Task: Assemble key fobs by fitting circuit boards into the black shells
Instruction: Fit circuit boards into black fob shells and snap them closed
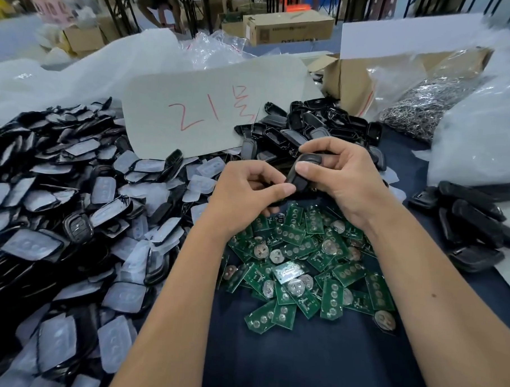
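So I've got both hands on one black shell (pixel 300 173), left hand (pixel 248 193) pinching its lower end, right hand (pixel 339 179) gripping the top, right above the green circuit boards (pixel 300 265) heaped on the bench (pixel 299 365).

Green circuit boards (pixel 303 262), black shells (pixel 303 128), red-marked grey card (pixel 210 109), navy cloth (pixel 299 365).
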Demonstrator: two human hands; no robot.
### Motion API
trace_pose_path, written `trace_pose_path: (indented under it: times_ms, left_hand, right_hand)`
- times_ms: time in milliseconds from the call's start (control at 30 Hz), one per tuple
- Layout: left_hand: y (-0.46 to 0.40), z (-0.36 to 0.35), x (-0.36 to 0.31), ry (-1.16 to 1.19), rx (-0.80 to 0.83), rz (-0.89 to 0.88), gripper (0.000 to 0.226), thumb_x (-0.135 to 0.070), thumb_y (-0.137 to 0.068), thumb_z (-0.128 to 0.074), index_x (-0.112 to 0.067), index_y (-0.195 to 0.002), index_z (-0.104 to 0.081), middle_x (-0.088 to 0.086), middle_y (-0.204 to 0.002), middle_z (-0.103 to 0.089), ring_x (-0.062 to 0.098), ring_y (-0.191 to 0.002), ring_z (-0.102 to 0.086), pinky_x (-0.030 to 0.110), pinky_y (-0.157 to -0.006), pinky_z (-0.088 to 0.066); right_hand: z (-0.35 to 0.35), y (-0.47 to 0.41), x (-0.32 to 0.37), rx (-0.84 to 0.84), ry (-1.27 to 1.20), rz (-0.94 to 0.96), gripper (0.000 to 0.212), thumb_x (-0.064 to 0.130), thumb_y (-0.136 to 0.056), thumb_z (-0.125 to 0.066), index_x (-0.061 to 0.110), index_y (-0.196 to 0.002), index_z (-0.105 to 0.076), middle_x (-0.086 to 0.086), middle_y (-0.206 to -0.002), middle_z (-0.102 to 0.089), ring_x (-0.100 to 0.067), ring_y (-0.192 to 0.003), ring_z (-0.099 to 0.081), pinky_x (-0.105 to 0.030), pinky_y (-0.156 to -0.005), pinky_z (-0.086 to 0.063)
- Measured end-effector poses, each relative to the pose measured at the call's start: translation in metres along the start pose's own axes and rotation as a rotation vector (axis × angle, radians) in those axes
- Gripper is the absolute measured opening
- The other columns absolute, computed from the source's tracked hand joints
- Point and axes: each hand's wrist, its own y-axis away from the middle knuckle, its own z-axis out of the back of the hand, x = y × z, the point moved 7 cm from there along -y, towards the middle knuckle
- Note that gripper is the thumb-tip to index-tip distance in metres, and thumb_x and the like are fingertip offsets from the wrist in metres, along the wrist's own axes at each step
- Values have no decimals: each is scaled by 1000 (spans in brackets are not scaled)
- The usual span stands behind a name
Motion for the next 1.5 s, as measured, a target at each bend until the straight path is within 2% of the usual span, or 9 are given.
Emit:
trace_pose_path:
  times_ms: [200,367,533,667,800,933,1167,1333,1500]
  left_hand:
    - [1,-5,0,102,-8,34,6,-11,-90,-80,-7,-90,-75,11,-79,-75,19,-57,-68,25,-53,-55]
    - [-1,-1,4,149,-24,63,7,-13,-94,-76,-8,-90,-75,11,-81,-77,22,-58,-70,24,-53,-55]
    - [-3,3,5,260,-34,87,11,-17,-94,-75,-19,-84,-77,11,-83,-75,25,-64,-70,25,-57,-57]
    - [-1,0,3,276,8,84,11,-18,-95,-73,-19,-86,-78,10,-83,-76,23,-63,-71,25,-58,-58]
    - [-2,2,2,272,9,58,13,-20,-96,-72,-21,-84,-78,11,-84,-74,21,-62,-68,25,-57,-57]
    - [-3,2,1,266,19,28,14,-23,-97,-71,-24,-84,-77,9,-82,-72,20,-61,-67,26,-57,-57]
    - [-7,10,2,-65,-262,-46,16,-23,-96,-74,-14,-85,-67,11,-75,-68,31,-61,-63,42,-60,-60]
    - [0,10,-15,-470,-353,-243,18,-24,-88,-78,-23,-77,-63,-10,-80,-57,4,-67,-46,29,-62,-37]
    - [-1,3,-15,-541,-326,-277,17,-20,-85,-81,-21,-77,-66,-11,-81,-53,1,-67,-44,28,-64,-36]
  right_hand:
    - [-1,0,7,12,98,70,21,10,-81,-87,13,-97,-74,-14,-87,-79,-22,-73,-74,-30,-71,-61]
    - [-8,3,4,-8,-38,12,32,20,-73,-88,12,-100,-72,-19,-92,-79,-27,-77,-75,-36,-69,-63]
    - [-11,0,-1,-5,-200,-53,54,13,-75,-82,-1,-123,-64,-34,-109,-70,-32,-89,-67,-32,-71,-62]
    - [-11,1,-2,-9,-256,-53,56,9,-76,-79,-8,-126,-61,-9,-86,-73,-22,-77,-67,-30,-70,-61]
    - [-14,3,-4,-43,-292,-53,55,10,-75,-78,-10,-124,-61,-20,-93,-67,-28,-79,-65,-31,-70,-60]
    - [-14,4,-3,-35,-330,-64,48,8,-77,-77,-7,-121,-66,-12,-86,-73,-24,-74,-66,-28,-66,-60]
    - [-18,4,-12,-343,-91,7,13,7,-87,-82,9,-97,-74,-6,-81,-79,-18,-74,-74,-29,-69,-62]
    - [-26,8,-19,-472,-18,-38,32,25,-79,-92,9,-100,-76,-5,-83,-80,-14,-74,-75,-26,-68,-59]
    - [-29,8,-20,-416,-37,-73,16,17,-85,-86,10,-97,-78,-5,-81,-79,-10,-69,-71,-23,-64,-57]
